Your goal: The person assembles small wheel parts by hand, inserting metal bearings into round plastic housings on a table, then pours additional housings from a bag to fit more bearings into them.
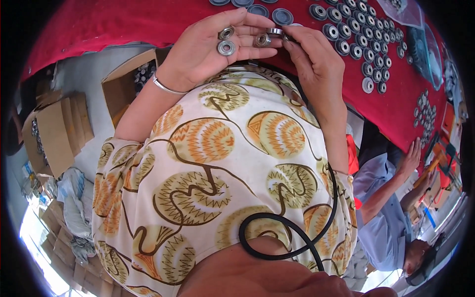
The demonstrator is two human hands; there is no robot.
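My left hand (198, 49) is held palm up with its fingers stretched out, carrying several small ball bearings. One bearing (226, 48) lies on the palm, and another (226, 32) rests just above it. Farther out, a third bearing (261, 40) sits on the fingers. My right hand (319, 57) meets the left fingertips, its thumb and forefinger pinched at a shiny bearing (274, 31) seen edge-on. The fingers partly hide what is in that pinch. Beyond the fingertips, dark grey round caps (283, 16) lie on the red cloth (133, 24).
Many bearings set in dark rings (354, 24) stand in rows at right, with loose small parts (424, 116) beyond. A clear plastic tray (428, 54) is at the far right edge. A co-worker's hand (409, 157) touches the cloth. Open cardboard boxes (54, 136) stand at left.
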